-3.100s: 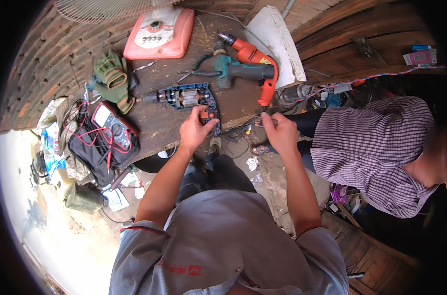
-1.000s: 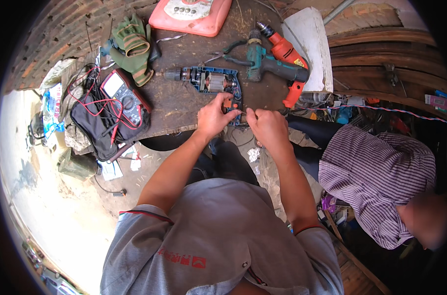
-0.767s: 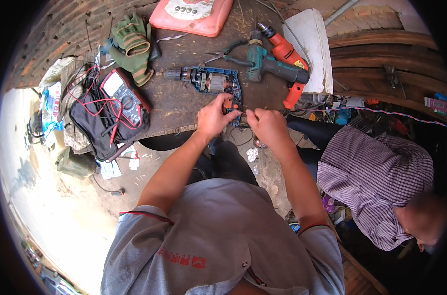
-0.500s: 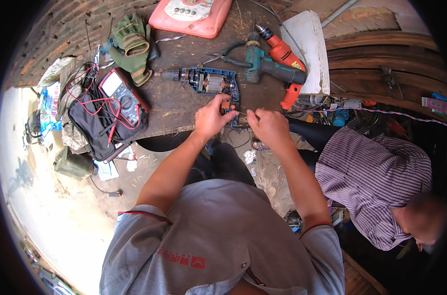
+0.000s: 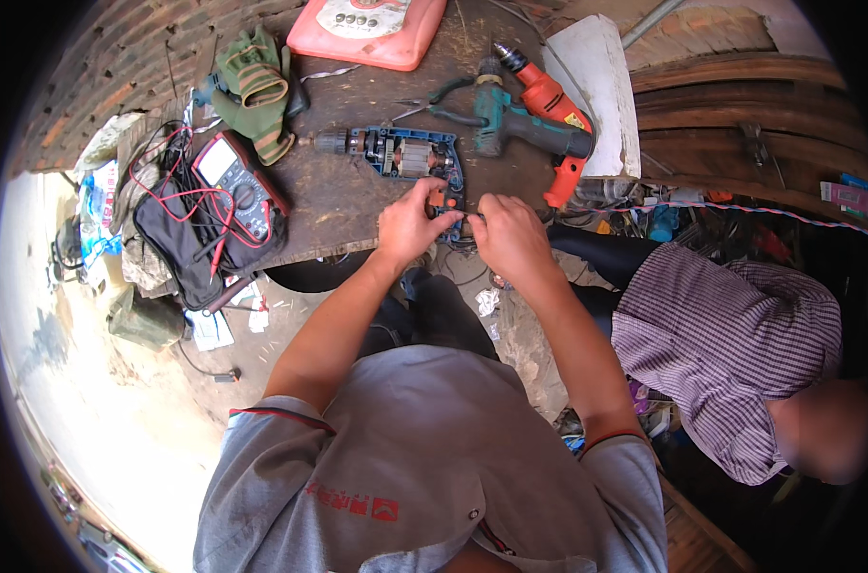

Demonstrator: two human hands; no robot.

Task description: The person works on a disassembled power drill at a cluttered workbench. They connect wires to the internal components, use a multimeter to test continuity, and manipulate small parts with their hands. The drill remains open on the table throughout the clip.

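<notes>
On the wooden bench lies an opened blue power drill (image 5: 417,156), its motor and gears bare and its chuck pointing left. My left hand (image 5: 410,224) is closed on the drill's handle end, fingers and thumb around an orange and black trigger switch (image 5: 448,202). Close beside it, my right hand (image 5: 508,236) is closed in a pinch at the handle's right edge. What its fingertips hold is too small and hidden to tell. A few thin wires (image 5: 465,256) hang below the handle at the bench edge.
Behind lie pliers (image 5: 453,103), a teal cordless drill (image 5: 510,124) and a red drill (image 5: 549,100). A multimeter (image 5: 238,181) with red and black leads and green gloves (image 5: 254,81) are at left. A pink case (image 5: 396,48) stands at the back. Another person (image 5: 730,334) is at right.
My right hand has moved a little left and closer to the drill handle. The left hand keeps its place on the switch. The person at right has shifted slightly.
</notes>
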